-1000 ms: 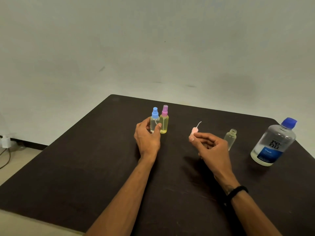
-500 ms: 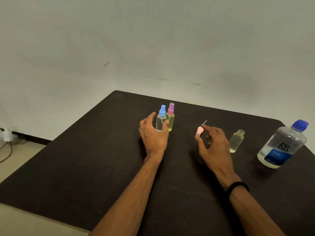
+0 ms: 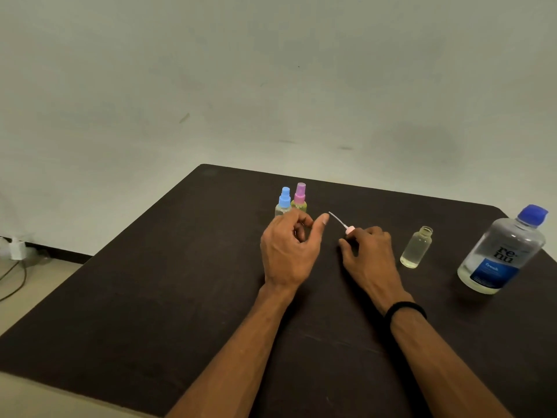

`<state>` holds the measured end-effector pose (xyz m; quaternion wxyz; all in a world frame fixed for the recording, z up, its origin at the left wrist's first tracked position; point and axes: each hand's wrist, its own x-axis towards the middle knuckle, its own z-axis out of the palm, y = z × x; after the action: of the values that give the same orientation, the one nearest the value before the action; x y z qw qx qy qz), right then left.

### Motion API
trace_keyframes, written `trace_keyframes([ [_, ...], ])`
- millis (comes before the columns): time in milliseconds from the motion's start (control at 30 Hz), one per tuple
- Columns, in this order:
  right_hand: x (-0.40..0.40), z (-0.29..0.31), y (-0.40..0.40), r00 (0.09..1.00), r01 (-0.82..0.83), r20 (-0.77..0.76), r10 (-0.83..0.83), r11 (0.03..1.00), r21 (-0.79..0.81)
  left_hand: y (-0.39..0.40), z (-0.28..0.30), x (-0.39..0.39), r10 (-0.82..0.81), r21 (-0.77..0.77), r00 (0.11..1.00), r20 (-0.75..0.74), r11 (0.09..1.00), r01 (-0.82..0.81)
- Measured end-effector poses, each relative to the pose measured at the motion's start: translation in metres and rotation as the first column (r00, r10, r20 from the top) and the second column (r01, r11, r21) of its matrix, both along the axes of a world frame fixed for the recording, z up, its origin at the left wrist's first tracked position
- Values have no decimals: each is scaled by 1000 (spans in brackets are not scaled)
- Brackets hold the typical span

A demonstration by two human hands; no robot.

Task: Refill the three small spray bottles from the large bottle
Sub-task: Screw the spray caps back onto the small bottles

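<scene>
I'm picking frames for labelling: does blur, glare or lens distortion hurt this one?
Head view: mostly sharp, and the clear large bottle with the blue cap has a legible label; soft, even light, without harsh glare on the dark brown table; wide-angle lens tilts that bottle outward near the right edge.

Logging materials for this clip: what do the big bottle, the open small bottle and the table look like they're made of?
The big bottle looks like clear glossy plastic: see-through walls, soft highlights, a blue cap and a printed label. The open small bottle is clear too, threaded at the neck; plastic or glass, I cannot tell. The table looks like dark brown laminate or painted board, matte, with faint scuffs.
</scene>
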<state>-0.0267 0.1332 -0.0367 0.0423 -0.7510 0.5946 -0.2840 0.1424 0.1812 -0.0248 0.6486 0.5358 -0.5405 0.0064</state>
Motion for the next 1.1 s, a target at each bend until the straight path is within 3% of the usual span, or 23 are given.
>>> trace_keyframes([
  [267,-10,-1,11,988,41,154,-26,995,-96,8,-2,-9,-192,70,974,119,980,185],
  [433,-13,4,18,974,16,226,8,995,-104,9,-5,-12,-231,152,956,180,967,205],
  [667,-19,15,36,891,42,449,71,970,-237,23,-7,-34,-351,268,902,253,921,283],
  [867,-38,29,45,894,126,419,161,806,-578,22,-3,-52,-311,265,930,196,930,256],
  [1100,-67,34,43,865,319,496,79,675,-665,-4,-7,-105,-360,423,901,240,875,237],
])
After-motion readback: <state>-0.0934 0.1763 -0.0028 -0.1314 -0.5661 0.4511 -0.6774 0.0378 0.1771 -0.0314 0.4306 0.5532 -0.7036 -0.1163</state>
